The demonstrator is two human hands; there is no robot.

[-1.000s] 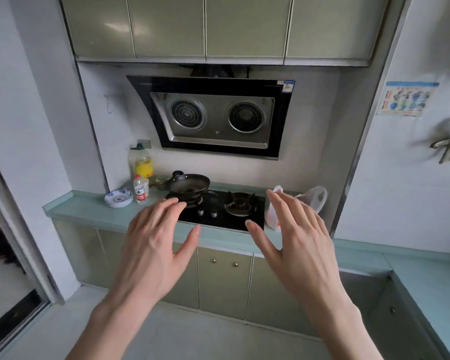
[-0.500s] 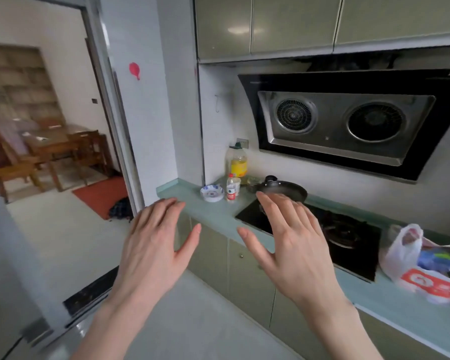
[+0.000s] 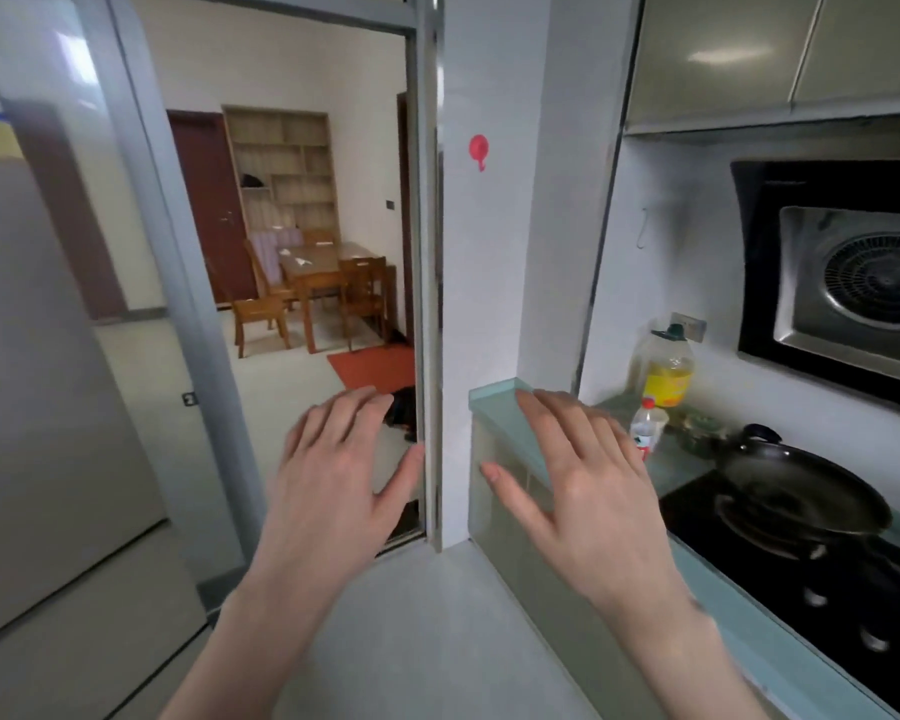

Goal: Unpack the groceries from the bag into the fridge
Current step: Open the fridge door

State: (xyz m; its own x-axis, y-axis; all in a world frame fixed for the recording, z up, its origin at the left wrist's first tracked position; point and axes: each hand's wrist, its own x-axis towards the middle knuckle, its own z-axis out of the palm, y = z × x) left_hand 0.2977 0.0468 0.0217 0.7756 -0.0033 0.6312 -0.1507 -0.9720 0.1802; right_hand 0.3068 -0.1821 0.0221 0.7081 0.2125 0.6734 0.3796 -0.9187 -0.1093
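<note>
Head view now, and both hands are up in front of the body with nothing in them. Left hand [image 3: 336,480] floats palm down, fingers straight and a little spread, thumb out to the side, in front of the open doorway [image 3: 302,283]. Right hand [image 3: 588,491] matches it, fingers long and fanned, hanging over the near end of the counter [image 3: 500,407] without touching it. Neither one grips a thing, and that looks like a ready posture more than any reach.

No grocery bag anywhere in this shot, so I cannot place it. On the far left stands a tall grey panel [image 3: 37,381] that may well be the fridge, shut as far as I can tell, though that is a guess from its size and flat face.

Along the counter on the right: a big bottle of yellow oil [image 3: 666,366] against the wall, a small bottle [image 3: 645,426] just in front of it, then a black wok [image 3: 796,491] sitting on the stove [image 3: 822,574], with the hood [image 3: 842,283] above. A red hook [image 3: 478,150] sticks on the white pillar. Through the doorway, a wooden table [image 3: 323,267] with chairs.

My read: unpacking has not started, and the bag must be found first.
</note>
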